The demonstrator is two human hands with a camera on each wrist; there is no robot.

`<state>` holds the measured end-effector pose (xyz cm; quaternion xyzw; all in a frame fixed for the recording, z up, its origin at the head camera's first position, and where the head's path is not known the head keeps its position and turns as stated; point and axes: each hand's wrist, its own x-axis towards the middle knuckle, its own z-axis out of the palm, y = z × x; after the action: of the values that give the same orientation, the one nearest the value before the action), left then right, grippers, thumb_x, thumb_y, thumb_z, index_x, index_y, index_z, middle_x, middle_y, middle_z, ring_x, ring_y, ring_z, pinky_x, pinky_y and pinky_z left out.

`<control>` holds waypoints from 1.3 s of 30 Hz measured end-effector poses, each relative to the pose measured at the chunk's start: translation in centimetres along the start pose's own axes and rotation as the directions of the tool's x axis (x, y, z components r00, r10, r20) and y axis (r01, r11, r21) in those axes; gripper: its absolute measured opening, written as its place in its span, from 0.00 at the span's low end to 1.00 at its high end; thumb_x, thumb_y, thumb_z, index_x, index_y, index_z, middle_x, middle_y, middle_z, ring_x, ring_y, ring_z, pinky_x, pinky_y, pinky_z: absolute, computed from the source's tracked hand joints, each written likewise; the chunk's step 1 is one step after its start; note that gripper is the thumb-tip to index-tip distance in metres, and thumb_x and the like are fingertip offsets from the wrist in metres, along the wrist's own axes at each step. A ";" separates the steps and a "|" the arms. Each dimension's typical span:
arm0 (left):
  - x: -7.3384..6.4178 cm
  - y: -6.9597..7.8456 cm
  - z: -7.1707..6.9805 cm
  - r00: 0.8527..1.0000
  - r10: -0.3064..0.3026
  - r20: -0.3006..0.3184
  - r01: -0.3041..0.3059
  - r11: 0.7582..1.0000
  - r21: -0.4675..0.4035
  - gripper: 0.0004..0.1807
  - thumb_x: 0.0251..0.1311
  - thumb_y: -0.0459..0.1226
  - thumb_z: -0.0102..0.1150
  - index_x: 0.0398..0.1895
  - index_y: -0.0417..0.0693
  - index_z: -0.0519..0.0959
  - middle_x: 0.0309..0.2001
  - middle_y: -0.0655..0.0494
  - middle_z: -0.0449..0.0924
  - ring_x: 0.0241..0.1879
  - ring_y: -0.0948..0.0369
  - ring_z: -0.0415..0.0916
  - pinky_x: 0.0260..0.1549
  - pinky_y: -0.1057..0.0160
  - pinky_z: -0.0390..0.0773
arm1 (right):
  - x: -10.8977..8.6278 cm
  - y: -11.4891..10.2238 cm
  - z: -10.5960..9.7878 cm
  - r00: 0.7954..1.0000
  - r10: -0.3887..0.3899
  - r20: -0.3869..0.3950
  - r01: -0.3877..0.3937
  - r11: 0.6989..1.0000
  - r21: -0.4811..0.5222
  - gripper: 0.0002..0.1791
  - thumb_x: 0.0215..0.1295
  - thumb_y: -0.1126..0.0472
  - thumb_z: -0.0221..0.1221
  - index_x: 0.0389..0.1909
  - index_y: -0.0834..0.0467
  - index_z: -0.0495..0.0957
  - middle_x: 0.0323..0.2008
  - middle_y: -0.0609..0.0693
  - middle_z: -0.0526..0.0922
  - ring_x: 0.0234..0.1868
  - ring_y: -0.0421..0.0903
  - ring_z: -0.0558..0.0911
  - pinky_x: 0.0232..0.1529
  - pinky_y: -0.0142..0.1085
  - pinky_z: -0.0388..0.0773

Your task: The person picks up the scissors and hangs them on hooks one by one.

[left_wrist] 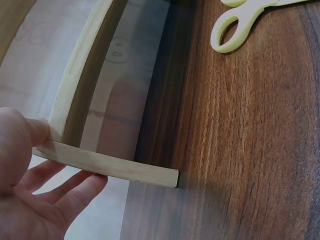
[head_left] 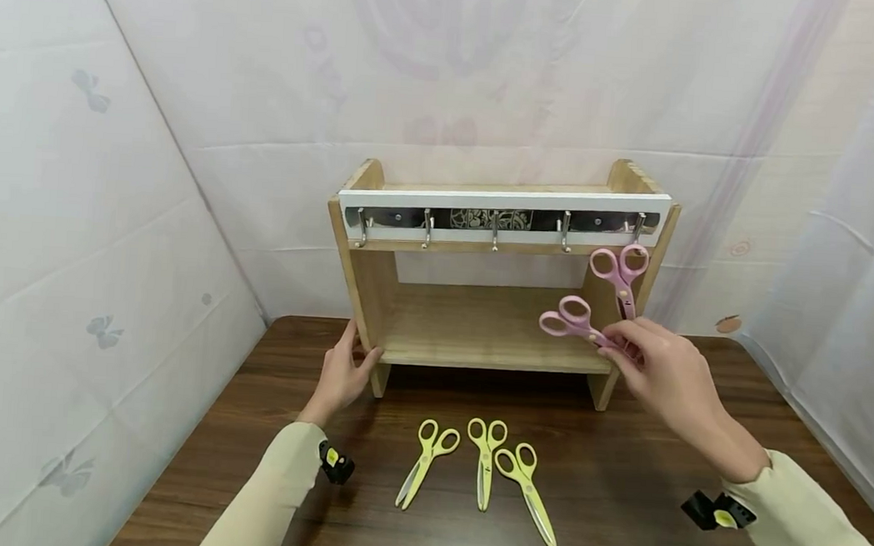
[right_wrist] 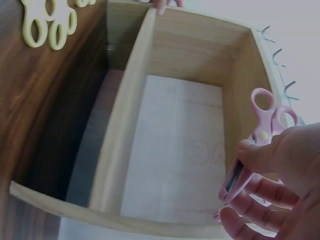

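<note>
My right hand (head_left: 667,372) pinches a pair of pink scissors (head_left: 574,316) near the blades, handles pointing left in the head view. A second pair of pink scissors (head_left: 621,272) is upright at the rightmost hook (head_left: 639,225), one handle ring right at the hook and its blades reaching down to my fingers. The blade tips are hidden behind my hand. With my left hand (head_left: 342,374) I grip the lower left side of the wooden shelf (head_left: 492,361); in the left wrist view the thumb (left_wrist: 36,131) lies along the board and the fingers curl underneath.
Three yellow-green scissors lie on the dark wooden table (head_left: 280,497) before the shelf: left (head_left: 425,460), middle (head_left: 486,460) and right (head_left: 532,492). A white rail (head_left: 512,201) with several metal hooks crosses the shelf's upper front. Pale printed cloth (head_left: 457,74) hangs behind.
</note>
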<state>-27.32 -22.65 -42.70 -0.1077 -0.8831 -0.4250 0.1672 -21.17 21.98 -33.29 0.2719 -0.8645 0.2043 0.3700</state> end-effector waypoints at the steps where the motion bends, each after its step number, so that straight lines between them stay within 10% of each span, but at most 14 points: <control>1: 0.0 0.0 0.0 1.000 0.005 0.000 -0.005 1.000 0.002 0.37 0.74 0.35 0.59 0.81 0.48 0.55 0.65 0.36 0.74 0.65 0.40 0.74 0.48 0.41 0.84 | 0.3 -0.1 0.0 1.000 -0.004 -0.016 0.004 1.000 0.007 0.11 0.54 0.70 0.76 0.36 0.56 0.85 0.28 0.44 0.80 0.24 0.37 0.73 0.21 0.31 0.70; 39: -0.1 0.1 0.0 1.000 0.015 -0.001 -0.015 1.000 -0.020 0.37 0.74 0.35 0.59 0.81 0.50 0.55 0.63 0.34 0.75 0.64 0.40 0.74 0.46 0.42 0.86 | 4.1 -1.1 2.5 0.985 0.119 -0.122 -0.100 0.983 0.153 0.10 0.57 0.67 0.75 0.39 0.61 0.87 0.28 0.50 0.86 0.25 0.42 0.80 0.28 0.20 0.71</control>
<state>-27.15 -22.59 -42.67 -0.1157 -0.8778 -0.4328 0.1694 -24.17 18.42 -31.65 0.2364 -0.8347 0.3048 0.3930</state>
